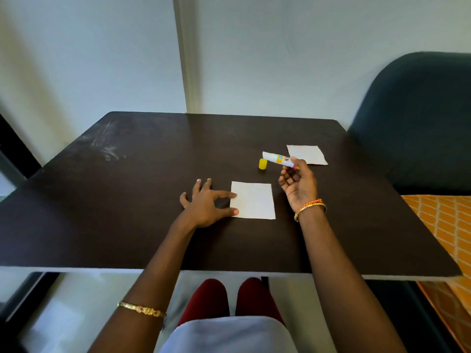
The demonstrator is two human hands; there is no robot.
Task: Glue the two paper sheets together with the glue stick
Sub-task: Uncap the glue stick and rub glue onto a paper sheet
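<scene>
So, table: we're sitting at a dark brown wooden table [127, 212] with a teal padded chair [420, 118] on the far right.
Left hand [206, 203]: lies flat with fingers spread, fingertips pressing the left edge of the near white square paper sheet [253, 201].
Right hand [299, 183]: palm up, pinching the uncapped white glue stick with the orange label [276, 158] by its base, tip pointing left.
Yellow plastic cap [263, 164]: standing on the table just under the tip.
Second white paper sheet [307, 154]: far right, behind our right hand.
</scene>
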